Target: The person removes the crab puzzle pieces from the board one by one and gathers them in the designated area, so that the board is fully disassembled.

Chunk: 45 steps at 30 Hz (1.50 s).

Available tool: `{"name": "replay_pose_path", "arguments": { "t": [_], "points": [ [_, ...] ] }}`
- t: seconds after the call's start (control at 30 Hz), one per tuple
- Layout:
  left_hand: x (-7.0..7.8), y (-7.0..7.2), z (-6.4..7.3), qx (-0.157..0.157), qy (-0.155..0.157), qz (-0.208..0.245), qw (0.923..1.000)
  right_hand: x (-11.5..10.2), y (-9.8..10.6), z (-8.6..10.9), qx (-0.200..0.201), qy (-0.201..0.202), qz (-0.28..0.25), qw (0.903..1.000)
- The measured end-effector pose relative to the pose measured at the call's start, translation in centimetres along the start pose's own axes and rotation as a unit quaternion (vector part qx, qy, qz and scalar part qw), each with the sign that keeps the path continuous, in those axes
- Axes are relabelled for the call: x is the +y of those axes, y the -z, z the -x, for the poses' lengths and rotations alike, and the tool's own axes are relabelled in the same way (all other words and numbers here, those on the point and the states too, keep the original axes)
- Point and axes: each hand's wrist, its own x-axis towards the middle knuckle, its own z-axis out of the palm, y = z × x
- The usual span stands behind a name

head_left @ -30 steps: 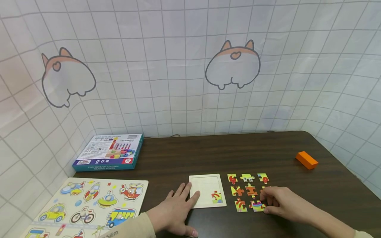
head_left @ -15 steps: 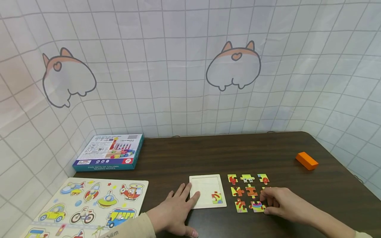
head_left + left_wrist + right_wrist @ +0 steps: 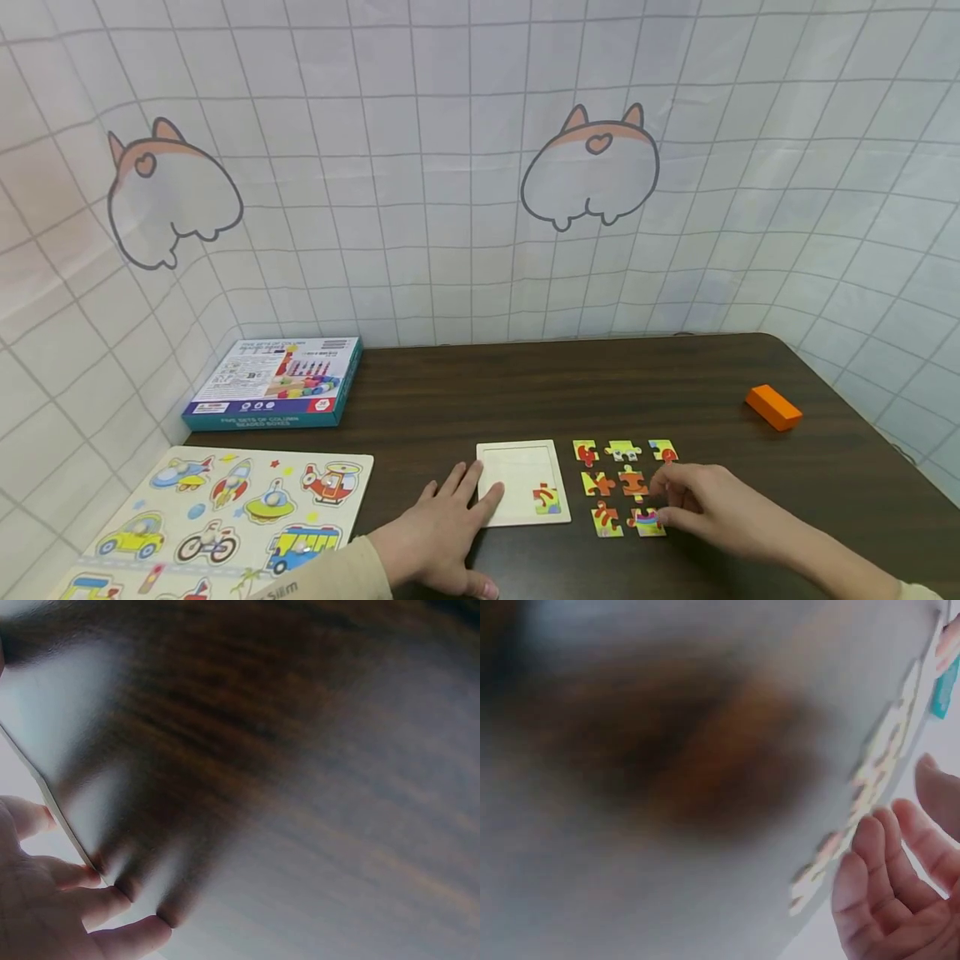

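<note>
My left hand lies with spread fingers, thumb and palm side on the table and fingertips over the left edge of the square wooden puzzle tray. One red-and-green jigsaw piece sits in the tray's lower right corner. Rows of loose jigsaw pieces lie right of the tray. Beside them is my right hand, thumb and index finger apart near the rainbow piece; contact cannot be told. The right wrist view shows loosely bent fingers with nothing between them and the thumb.
A knob puzzle board with vehicles lies at the left front. Behind it is a flat boxed toy set. An orange block stands at the right. Gridded cloth hangs behind the dark table.
My right hand has shifted slightly left and up, its thumb and index finger spreading; it now hides the piece partly seen at the right of the middle row. The left hand stays put.
</note>
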Motion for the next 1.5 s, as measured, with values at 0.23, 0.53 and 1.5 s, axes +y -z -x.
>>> {"name": "replay_pose_path", "arguments": {
  "t": [0.23,0.53,1.5],
  "points": [
    [0.0,0.2,0.0,-0.007,0.003,0.001,1.0,-3.6,-0.7,-3.5,0.006,0.019,0.012,0.9997],
    [0.1,0.0,-0.1,-0.005,0.001,-0.003,1.0,-6.7,-3.2,-7.8,-0.047,0.034,0.084,0.9948],
    [0.1,0.2,-0.2,-0.015,0.002,0.0,0.9999,-7.4,-4.4,-9.4,-0.052,0.015,0.017,0.9984]
  ]
}}
